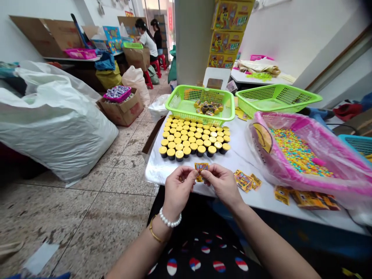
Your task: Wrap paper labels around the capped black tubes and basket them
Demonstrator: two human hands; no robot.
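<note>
Between my left hand (178, 190) and my right hand (222, 185), a small yellow printed packet (201, 171) is pinched by the fingertips of both hands, just above the white table (162, 170). Its lower part is partly hidden by my fingers. Beyond my hands stand many small black cups with yellow tops (188, 137), packed closely in rows. Several loose printed packets (246, 180) lie to the right of my right hand. A pink-lined tray of colourful candy beads (299, 153) stands further right.
A green basket (200, 104) holding several small cups sits at the table's far edge, with a second green basket (276, 99) to its right. A blue basket (359, 144) stands at the right edge. Large white sacks (55, 124) and a cardboard box (122, 110) rest on the tiled floor to the left. Two co-workers sit at the back.
</note>
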